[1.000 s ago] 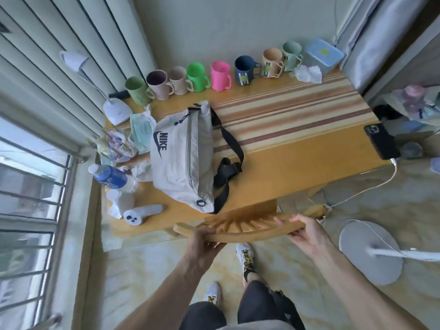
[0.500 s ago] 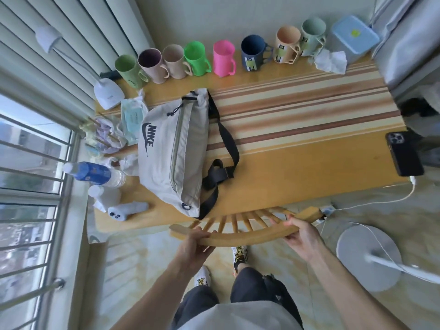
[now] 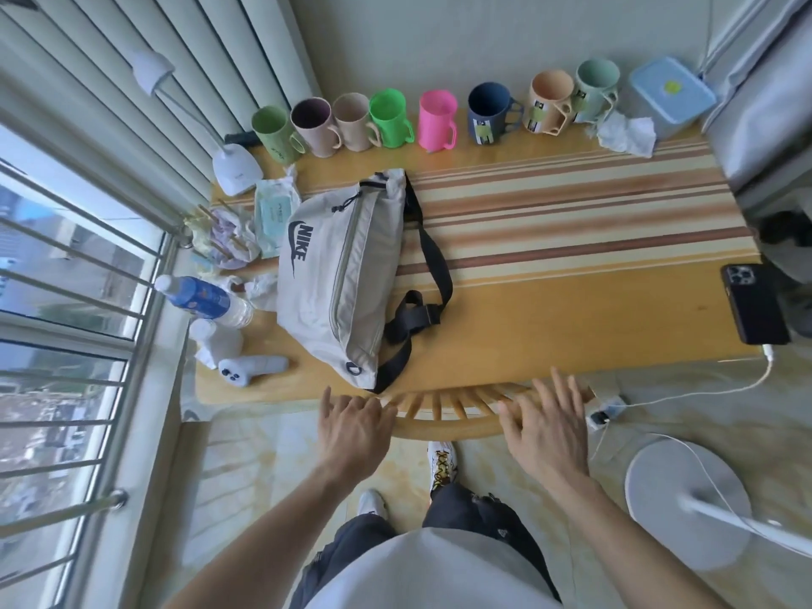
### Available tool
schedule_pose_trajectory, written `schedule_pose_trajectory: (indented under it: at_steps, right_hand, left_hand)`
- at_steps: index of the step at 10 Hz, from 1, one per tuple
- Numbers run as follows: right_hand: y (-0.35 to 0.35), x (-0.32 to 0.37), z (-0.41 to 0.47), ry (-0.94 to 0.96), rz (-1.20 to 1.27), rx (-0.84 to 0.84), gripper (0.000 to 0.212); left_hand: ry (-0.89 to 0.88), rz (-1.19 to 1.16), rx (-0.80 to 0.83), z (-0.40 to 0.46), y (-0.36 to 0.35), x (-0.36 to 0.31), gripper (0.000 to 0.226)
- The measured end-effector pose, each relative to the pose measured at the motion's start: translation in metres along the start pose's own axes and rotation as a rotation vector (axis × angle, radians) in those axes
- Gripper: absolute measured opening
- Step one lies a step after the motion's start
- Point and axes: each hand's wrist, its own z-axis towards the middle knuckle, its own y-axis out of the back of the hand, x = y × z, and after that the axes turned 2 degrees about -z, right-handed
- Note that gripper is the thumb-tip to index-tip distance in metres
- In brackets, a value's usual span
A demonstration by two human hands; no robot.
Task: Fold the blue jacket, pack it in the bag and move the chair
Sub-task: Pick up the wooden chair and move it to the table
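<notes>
A beige Nike bag [image 3: 342, 274] with a black strap lies zipped on the left part of the wooden table [image 3: 571, 318]. The blue jacket is not visible. The wooden chair's curved back [image 3: 448, 415] sits tucked against the table's near edge. My left hand [image 3: 351, 432] hovers over the left end of the chair back, fingers spread and holding nothing. My right hand [image 3: 545, 426] is over the right end, fingers apart too, off the rail.
A row of coloured mugs [image 3: 435, 118] lines the table's far edge, with a blue lidded box [image 3: 670, 94] at the right. A lamp [image 3: 235, 167], water bottle [image 3: 204, 298] and clutter sit left. A phone [image 3: 753, 301] charges at the right edge. A fan base [image 3: 685, 503] stands on the floor.
The chair has gone forward under the table. Both hands have let go of its back rail and now have their fingers spread above it.
</notes>
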Motion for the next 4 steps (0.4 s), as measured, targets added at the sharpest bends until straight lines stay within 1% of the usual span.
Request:
schedule_pose_trajectory:
  at_steps: [1, 2, 3, 4]
  right_hand:
    - [0.003, 0.021, 0.000, 0.170, -0.051, 0.172, 0.080]
    - [0.009, 0.032, 0.001, 0.161, -0.028, 0.259, 0.071]
    - [0.017, 0.032, -0.009, 0.110, 0.010, 0.273, 0.060]
    - [0.027, 0.041, -0.034, 0.074, 0.142, 0.177, 0.046]
  left_hand:
    - [-0.080, 0.070, 0.025, -0.009, 0.002, -0.005, 0.060]
    - [-0.119, 0.099, 0.001, -0.016, 0.005, -0.002, 0.064]
    - [-0.139, 0.068, 0.022, -0.029, 0.014, -0.002, 0.070]
    - [-0.158, -0.022, -0.020, -0.049, 0.022, 0.002, 0.053]
